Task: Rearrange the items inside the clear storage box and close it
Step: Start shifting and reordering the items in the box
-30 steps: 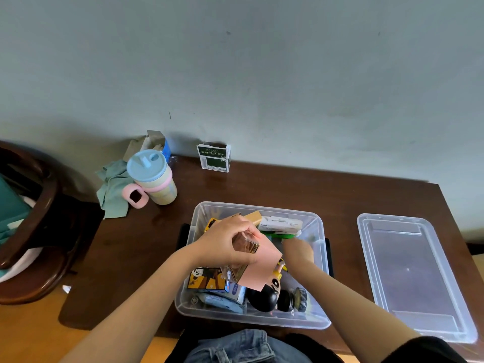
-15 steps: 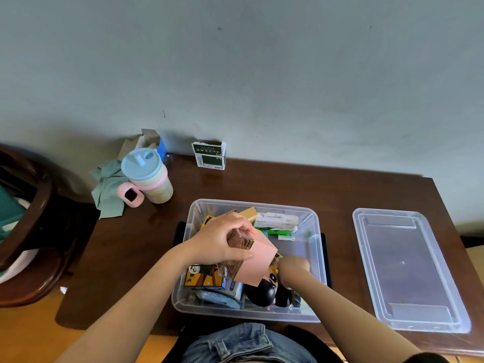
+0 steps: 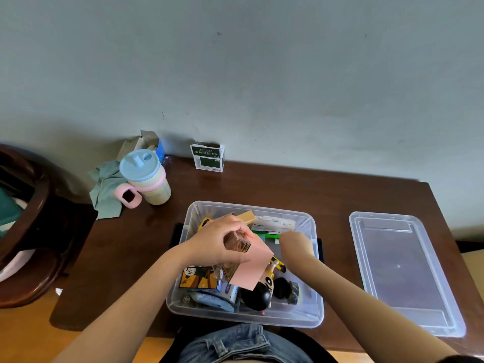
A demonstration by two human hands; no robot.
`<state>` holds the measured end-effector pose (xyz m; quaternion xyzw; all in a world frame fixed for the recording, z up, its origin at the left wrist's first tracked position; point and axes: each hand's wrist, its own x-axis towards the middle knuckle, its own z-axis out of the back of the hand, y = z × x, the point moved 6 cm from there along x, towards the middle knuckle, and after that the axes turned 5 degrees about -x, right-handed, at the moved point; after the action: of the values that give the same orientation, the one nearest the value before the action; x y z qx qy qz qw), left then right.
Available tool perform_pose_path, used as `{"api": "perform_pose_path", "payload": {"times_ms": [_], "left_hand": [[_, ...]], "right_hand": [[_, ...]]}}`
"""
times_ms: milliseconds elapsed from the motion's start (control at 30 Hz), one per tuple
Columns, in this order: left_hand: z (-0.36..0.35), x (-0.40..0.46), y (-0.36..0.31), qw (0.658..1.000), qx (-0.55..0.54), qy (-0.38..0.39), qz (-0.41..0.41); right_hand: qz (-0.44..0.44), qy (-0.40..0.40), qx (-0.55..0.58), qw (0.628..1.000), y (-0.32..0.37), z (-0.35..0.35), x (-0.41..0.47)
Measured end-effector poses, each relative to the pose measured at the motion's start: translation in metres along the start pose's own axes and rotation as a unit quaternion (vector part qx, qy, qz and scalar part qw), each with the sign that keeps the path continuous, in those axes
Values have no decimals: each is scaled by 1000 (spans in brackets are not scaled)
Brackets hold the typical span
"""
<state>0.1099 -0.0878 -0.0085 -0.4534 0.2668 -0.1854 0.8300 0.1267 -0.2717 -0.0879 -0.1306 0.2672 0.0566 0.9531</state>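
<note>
The clear storage box point(image 3: 248, 320) sits open at the table's near edge, full of small items. Its clear lid point(image 3: 403, 271) lies flat to the right. My left hand point(image 3: 214, 242) hovers over the box's left half, gripping a small clear brownish bottle point(image 3: 237, 247) together with a pink card point(image 3: 252, 269). My right hand point(image 3: 294, 244) reaches down into the far right part of the box, beside a green item point(image 3: 267, 235) and a white package point(image 3: 275, 223); its fingers are hidden. A panda-print box point(image 3: 199, 278) and a black round-headed toy point(image 3: 255, 297) lie inside, near the front.
A lidded cup with a pink handle point(image 3: 146, 179), a green cloth point(image 3: 107, 189) and an open carton point(image 3: 150, 144) stand at the back left. A small green-and-white box point(image 3: 207, 157) stands against the wall. A dark wooden chair point(image 3: 28, 226) is on the left.
My right hand dipped toward the front of the box, then moved back to its far right part. My left hand kept holding the bottle and pink card in about the same place.
</note>
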Motion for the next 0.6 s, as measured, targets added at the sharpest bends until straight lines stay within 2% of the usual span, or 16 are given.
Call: {"api": "perform_pose_path", "payload": {"times_ms": [600], "left_hand": [[-2,-2,-2,1000,9,-7,1]], "right_hand": [[13,-2,41,999,10,-21,15]]}}
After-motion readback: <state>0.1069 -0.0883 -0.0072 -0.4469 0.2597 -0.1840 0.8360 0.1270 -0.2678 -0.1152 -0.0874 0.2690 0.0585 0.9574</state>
